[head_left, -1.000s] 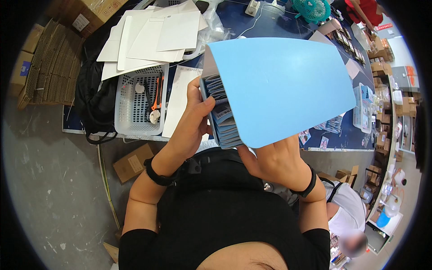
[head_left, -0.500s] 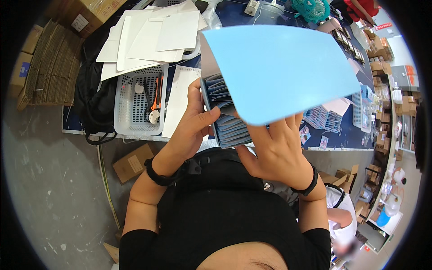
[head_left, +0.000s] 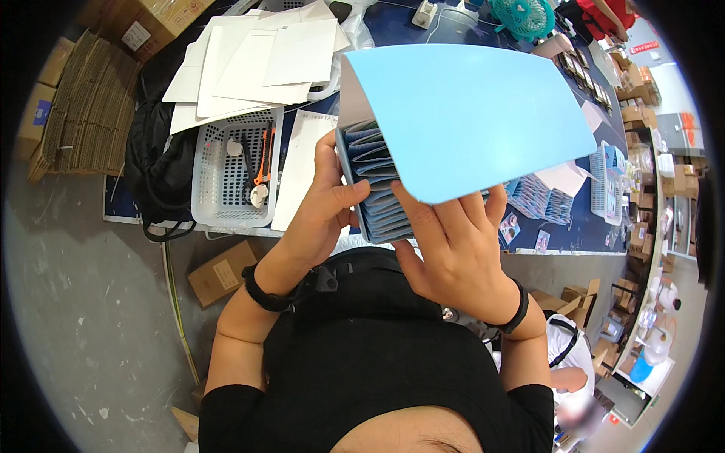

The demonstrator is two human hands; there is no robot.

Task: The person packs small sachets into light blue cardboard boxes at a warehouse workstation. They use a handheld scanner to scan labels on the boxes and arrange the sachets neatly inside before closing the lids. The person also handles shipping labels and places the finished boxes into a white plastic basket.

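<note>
A light-blue box (head_left: 346,162) is tilted in front of my chest, its wide glossy lid flap (head_left: 476,113) standing open and leaning over the right part. Thin blue packets (head_left: 374,151) stand packed upright inside it. My left hand (head_left: 325,198) grips the box's left side, thumb over the rim. My right hand (head_left: 462,253) is closed around the near right part, its thumb low at the near side. Its index fingertip rests by the packets, while the other fingertips disappear under the flap.
Left of the box lie a white perforated basket (head_left: 200,174) with an orange-handled tool, and flat white cartons (head_left: 294,57). More patterned packets (head_left: 540,200) and another basket (head_left: 598,189) sit on the right of the blue table. Behind my right arm is a person in white (head_left: 566,347).
My right hand has shifted slightly up and left, its index fingertip now showing by the packets. The flap has dropped slightly to the left at its right end, and more packets show.
</note>
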